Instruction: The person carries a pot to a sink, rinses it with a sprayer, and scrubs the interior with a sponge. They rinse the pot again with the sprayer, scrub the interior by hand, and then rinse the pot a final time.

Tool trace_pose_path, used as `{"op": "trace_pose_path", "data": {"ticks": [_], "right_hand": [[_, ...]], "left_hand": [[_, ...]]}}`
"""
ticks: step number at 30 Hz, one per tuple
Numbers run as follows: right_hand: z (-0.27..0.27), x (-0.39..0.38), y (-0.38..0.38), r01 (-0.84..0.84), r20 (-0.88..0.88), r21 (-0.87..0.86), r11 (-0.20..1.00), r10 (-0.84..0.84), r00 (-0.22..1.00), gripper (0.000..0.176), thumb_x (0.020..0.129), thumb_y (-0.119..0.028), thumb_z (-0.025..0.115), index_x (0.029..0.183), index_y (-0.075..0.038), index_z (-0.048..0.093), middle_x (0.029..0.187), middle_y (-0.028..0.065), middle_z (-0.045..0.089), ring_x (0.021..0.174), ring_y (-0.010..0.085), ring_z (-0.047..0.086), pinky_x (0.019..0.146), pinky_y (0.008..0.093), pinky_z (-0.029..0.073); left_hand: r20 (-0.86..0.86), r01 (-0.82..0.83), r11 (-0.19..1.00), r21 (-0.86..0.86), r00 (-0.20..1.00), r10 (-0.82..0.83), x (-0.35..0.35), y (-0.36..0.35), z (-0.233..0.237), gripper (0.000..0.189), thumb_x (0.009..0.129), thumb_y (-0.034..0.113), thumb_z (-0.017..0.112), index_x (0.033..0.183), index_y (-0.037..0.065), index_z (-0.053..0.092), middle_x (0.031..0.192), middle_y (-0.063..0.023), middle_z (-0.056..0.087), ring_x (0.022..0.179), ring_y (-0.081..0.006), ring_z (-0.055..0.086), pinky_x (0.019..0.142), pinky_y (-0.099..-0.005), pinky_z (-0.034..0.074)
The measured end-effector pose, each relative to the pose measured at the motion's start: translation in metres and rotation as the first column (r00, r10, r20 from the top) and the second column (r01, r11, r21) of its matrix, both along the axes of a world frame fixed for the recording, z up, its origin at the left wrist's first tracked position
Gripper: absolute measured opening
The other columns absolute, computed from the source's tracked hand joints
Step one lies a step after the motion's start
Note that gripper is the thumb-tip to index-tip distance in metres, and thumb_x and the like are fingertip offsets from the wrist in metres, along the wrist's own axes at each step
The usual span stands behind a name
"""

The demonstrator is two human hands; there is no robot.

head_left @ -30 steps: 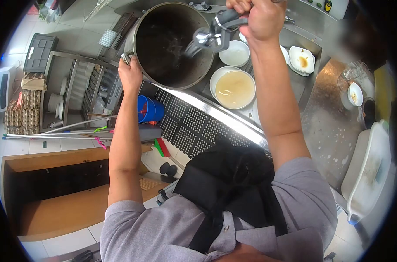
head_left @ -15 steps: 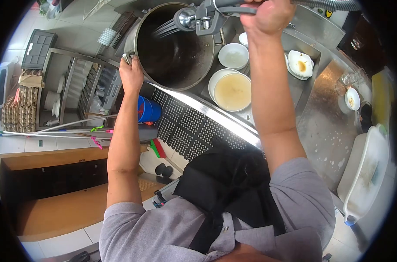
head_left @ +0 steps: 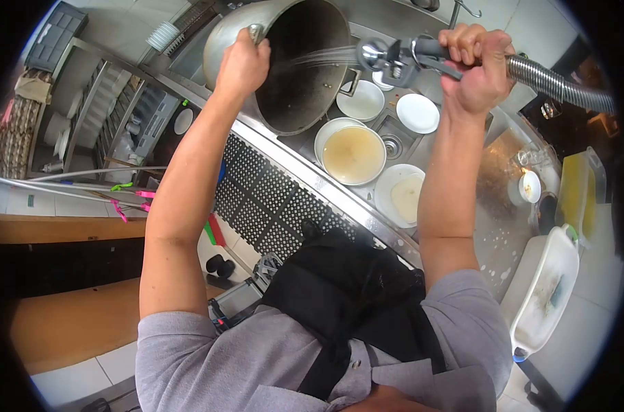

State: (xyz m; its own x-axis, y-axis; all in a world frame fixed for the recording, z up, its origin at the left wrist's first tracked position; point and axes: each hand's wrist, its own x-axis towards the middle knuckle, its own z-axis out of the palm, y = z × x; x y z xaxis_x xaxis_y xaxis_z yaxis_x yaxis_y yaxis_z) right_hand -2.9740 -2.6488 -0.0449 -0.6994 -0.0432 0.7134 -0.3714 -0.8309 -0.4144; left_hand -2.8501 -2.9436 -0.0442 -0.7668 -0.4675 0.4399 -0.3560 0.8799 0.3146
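The big dark-stained pot (head_left: 291,62) tilts under spray as your left hand (head_left: 242,66) clenches its rim and your right hand (head_left: 478,65) grips the sprayer (head_left: 394,53).

The left hand (head_left: 242,65) has tipped the pot (head_left: 298,89), seemingly sideways, and the sprayer (head_left: 387,53) drew back.

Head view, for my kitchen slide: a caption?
Left hand holds a large pot tilted over the sink; right hand aims a sprayer into it.

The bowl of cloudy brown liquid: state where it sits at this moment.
In the head view the bowl sits in the sink near the frame's centre, just below the tilted pot that the left hand grips.
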Motion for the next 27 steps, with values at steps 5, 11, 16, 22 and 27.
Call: {"op": "trace_pose_path", "data": {"ticks": [5, 11, 16, 22, 27], "right_hand": [[-0.007, -0.004, 0.012, -0.154, 0.042, -0.159, 0.975, 0.163, 0.986, 0.042, 0.1, -0.032, 0.052, 0.069, -0.007, 0.042, 0.056, 0.0036, 0.038, 0.054, 0.017, 0.037, 0.059, 0.0366, 0.041], [-0.012, -0.001, 0.031, -0.058, -0.101, 0.077, 0.995, 0.066, 0.993, 0.043, 0.101, -0.038, 0.05, 0.07, -0.009, 0.041, 0.057, 0.0023, 0.036, 0.054, 0.0153, 0.036, 0.061, 0.0371, 0.04], [-0.012, 0.006, 0.044, 0.06, -0.092, 0.125, 0.99, -0.049, 0.995, 0.045, 0.101, -0.041, 0.047, 0.069, -0.011, 0.039, 0.058, 0.0007, 0.035, 0.055, 0.0148, 0.036, 0.062, 0.036, 0.039], [-0.01, 0.013, 0.058, -0.001, -0.038, 0.026, 1.0, 0.002, 0.999, 0.043, 0.101, -0.037, 0.049, 0.07, -0.009, 0.039, 0.056, 0.0014, 0.035, 0.053, 0.0142, 0.034, 0.058, 0.0357, 0.039], [-0.014, 0.01, 0.06, 0.118, -0.169, 0.14, 0.983, -0.094, 0.981, 0.041, 0.101, -0.032, 0.049, 0.07, -0.008, 0.039, 0.056, 0.0016, 0.035, 0.052, 0.014, 0.034, 0.058, 0.0356, 0.039]], "left_hand": [[0.065, 0.062, 0.998, 0.005, 0.996, -0.063, -0.016, 0.016, 0.006, 0.039, 0.093, 0.031, 0.054, 0.108, -0.004, 0.052, 0.094, -0.0354, 0.063, 0.097, -0.0539, 0.058, 0.087, -0.0561, 0.046], [0.081, 0.104, 0.994, -0.033, 0.992, -0.101, -0.03, 0.024, 0.003, 0.035, 0.093, 0.028, 0.054, 0.104, -0.005, 0.053, 0.092, -0.0333, 0.065, 0.093, -0.0507, 0.062, 0.085, -0.0553, 0.049], [0.081, 0.135, 0.99, -0.026, 0.988, -0.133, -0.04, 0.028, 0.0, 0.036, 0.094, 0.03, 0.054, 0.106, -0.004, 0.051, 0.094, -0.0352, 0.063, 0.096, -0.0532, 0.059, 0.086, -0.0565, 0.046], [0.092, 0.161, 0.987, -0.028, 0.983, -0.158, -0.042, 0.032, 0.002, 0.036, 0.094, 0.029, 0.054, 0.106, -0.004, 0.051, 0.092, -0.0354, 0.063, 0.094, -0.0531, 0.06, 0.085, -0.0561, 0.046], [0.11, 0.136, 0.99, -0.048, 0.985, -0.13, -0.044, 0.032, 0.005, 0.035, 0.093, 0.028, 0.054, 0.108, -0.004, 0.054, 0.094, -0.0331, 0.065, 0.094, -0.0499, 0.062, 0.086, -0.0547, 0.049]]}}
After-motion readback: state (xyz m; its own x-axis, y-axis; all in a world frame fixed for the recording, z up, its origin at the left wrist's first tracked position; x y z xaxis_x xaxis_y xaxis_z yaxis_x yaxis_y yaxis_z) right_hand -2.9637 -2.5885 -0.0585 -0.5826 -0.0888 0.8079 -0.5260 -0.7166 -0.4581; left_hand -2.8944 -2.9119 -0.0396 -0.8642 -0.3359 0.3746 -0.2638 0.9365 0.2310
